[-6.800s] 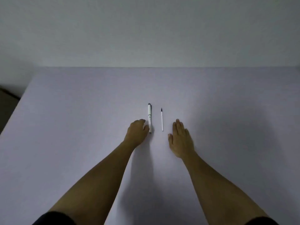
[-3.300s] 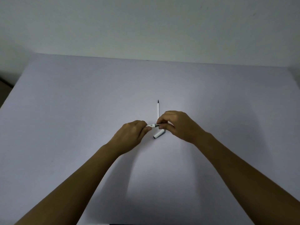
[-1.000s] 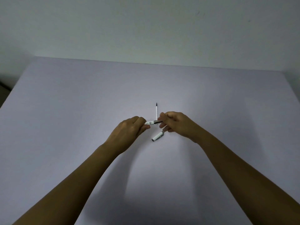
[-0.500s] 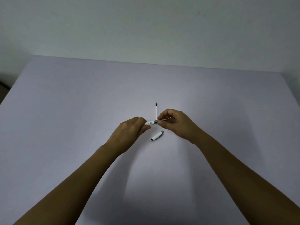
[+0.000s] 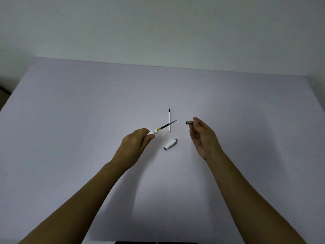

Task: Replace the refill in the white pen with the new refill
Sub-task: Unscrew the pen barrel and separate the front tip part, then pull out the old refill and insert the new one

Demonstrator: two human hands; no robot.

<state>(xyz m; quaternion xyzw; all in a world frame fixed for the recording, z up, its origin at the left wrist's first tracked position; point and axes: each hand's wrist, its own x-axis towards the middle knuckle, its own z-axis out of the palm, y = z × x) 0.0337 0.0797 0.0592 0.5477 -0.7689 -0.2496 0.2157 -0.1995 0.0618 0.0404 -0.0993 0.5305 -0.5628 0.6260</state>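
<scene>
My left hand [image 5: 134, 148] grips the white pen barrel [image 5: 153, 132], which points up and to the right. The old refill [image 5: 167, 125], dark with a yellow band, sticks out of the barrel's open end. My right hand [image 5: 204, 138] pinches the small grey tip section [image 5: 189, 122], held apart to the right of the barrel. The new refill [image 5: 169, 120], thin and white with a dark point, lies on the table behind the old refill. The white pen cap [image 5: 170, 144] lies on the table between my hands.
A pale lilac table [image 5: 70, 120] fills the view, with a plain wall behind its far edge. The table's left edge drops away at the far left. A dark strip shows at the bottom edge.
The grey tip section has come off the barrel; my right hand has drawn it away to the right, baring the old refill. The cap and the new refill have stayed put.
</scene>
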